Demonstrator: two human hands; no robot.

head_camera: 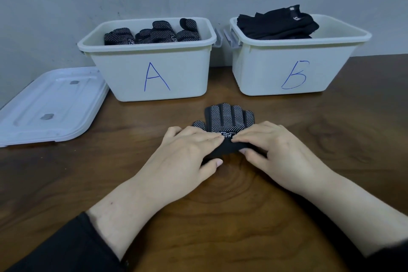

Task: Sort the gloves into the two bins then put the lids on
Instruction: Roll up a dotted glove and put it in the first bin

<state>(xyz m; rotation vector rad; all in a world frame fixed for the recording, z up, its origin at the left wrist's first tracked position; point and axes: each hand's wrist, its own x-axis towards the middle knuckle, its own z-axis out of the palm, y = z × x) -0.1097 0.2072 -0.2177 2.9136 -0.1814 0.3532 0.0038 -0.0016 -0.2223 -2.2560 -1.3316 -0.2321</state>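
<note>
Wooden table (309, 183): dotted glove (228, 120) cuff seemingly pinched by left hand (187, 152), right hand (276, 150).

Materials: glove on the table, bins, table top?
Glove: black knit fabric, seemingly, with rows of small white grip dots, likely rubbery; it buckles softly under both hands.
Bins: off-white moulded plastic, smooth and matte, with rolled rims.
Table: dark brown wood grain with a slight sheen; solid wood or laminate, cannot tell.
</note>
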